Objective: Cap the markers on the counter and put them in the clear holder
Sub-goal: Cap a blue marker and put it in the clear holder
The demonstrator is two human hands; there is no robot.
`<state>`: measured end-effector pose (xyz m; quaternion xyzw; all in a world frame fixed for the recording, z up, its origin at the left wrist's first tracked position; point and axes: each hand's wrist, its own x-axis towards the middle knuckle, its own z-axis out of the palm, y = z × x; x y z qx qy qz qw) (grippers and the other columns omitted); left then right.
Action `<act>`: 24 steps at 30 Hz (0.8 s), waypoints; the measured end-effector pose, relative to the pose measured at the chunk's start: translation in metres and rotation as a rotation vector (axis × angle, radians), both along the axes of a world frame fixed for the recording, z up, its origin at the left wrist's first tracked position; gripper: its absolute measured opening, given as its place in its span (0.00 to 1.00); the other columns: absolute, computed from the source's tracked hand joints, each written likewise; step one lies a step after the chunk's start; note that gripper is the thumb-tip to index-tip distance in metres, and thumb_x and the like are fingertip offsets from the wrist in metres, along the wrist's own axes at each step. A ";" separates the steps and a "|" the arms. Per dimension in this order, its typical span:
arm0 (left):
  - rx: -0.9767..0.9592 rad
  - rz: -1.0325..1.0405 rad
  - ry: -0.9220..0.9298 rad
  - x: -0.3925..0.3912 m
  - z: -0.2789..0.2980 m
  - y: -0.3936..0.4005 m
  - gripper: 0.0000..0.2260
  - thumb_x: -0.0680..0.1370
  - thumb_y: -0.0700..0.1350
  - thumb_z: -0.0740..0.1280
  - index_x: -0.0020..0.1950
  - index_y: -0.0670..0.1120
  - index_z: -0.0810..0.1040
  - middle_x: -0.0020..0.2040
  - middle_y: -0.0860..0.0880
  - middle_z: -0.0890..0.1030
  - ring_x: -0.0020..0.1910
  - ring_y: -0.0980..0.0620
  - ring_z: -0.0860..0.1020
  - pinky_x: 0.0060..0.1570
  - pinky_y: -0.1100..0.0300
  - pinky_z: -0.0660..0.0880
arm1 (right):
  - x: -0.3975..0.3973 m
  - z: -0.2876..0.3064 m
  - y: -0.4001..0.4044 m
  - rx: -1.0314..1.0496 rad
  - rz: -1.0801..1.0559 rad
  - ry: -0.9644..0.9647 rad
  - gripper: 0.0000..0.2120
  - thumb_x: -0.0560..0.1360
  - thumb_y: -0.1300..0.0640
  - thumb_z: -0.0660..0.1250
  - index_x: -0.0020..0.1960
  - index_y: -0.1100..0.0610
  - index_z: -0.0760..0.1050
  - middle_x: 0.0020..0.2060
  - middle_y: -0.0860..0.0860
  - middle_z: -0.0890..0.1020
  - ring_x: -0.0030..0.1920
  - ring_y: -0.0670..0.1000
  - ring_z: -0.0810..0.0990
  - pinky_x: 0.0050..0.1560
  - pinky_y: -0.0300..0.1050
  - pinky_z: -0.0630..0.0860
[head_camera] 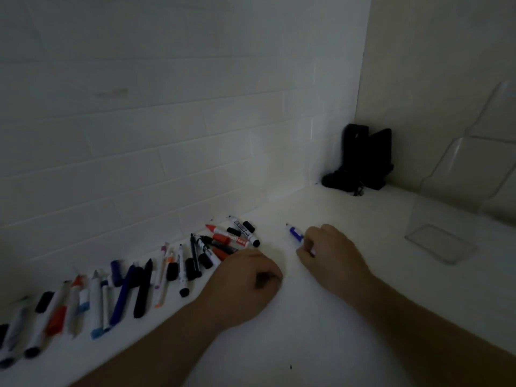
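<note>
Two bare hands rest on a dim white counter (321, 317). Right hand (332, 252) pinches an uncapped blue marker (296, 233), its tip pointing away toward the tiled wall (167, 121). Left hand (245, 277) sits curled in a loose fist just beside a long scatter of markers and loose caps (125, 283) along the wall; whether it holds anything cannot be told. Clear holder (446, 219) stands well apart at far right. Some dark objects (360, 160) fill the corner.

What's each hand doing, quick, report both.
Left hand: curled by the marker pile; contents cannot be told.
Right hand: holding an uncapped blue marker.
</note>
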<state>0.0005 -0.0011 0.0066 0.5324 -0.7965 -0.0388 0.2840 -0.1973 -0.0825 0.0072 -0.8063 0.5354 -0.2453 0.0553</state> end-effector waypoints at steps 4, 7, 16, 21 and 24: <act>0.125 0.101 -0.021 -0.004 0.029 -0.013 0.09 0.76 0.47 0.67 0.50 0.54 0.86 0.45 0.59 0.85 0.42 0.63 0.80 0.48 0.66 0.77 | -0.014 0.000 0.002 0.054 -0.053 -0.377 0.11 0.81 0.52 0.65 0.41 0.51 0.66 0.36 0.49 0.76 0.35 0.48 0.75 0.34 0.44 0.71; 0.051 0.272 -0.135 0.004 0.058 -0.052 0.09 0.77 0.48 0.65 0.53 0.55 0.84 0.47 0.57 0.84 0.40 0.58 0.78 0.48 0.62 0.76 | -0.015 0.002 -0.001 0.128 -0.003 -0.483 0.04 0.82 0.54 0.62 0.52 0.51 0.66 0.36 0.50 0.76 0.31 0.49 0.74 0.31 0.44 0.68; 0.534 0.473 -0.441 0.011 0.066 -0.122 0.20 0.73 0.54 0.64 0.65 0.63 0.73 0.66 0.49 0.74 0.66 0.44 0.68 0.60 0.52 0.68 | -0.020 0.002 -0.004 0.185 0.080 -0.543 0.07 0.82 0.54 0.60 0.59 0.47 0.66 0.37 0.49 0.76 0.32 0.50 0.75 0.35 0.52 0.75; 0.535 0.425 -0.479 0.010 0.055 -0.126 0.19 0.78 0.45 0.64 0.65 0.63 0.73 0.66 0.48 0.74 0.59 0.44 0.76 0.60 0.49 0.76 | -0.022 0.000 -0.004 0.191 0.115 -0.546 0.08 0.82 0.52 0.59 0.60 0.46 0.66 0.36 0.50 0.77 0.33 0.51 0.75 0.37 0.57 0.77; 0.238 0.423 -0.366 0.008 0.051 -0.116 0.15 0.82 0.49 0.62 0.69 0.57 0.74 0.62 0.43 0.74 0.56 0.44 0.77 0.58 0.54 0.74 | -0.023 -0.001 -0.004 0.182 0.139 -0.569 0.08 0.82 0.48 0.60 0.61 0.45 0.67 0.33 0.49 0.75 0.31 0.50 0.73 0.37 0.57 0.76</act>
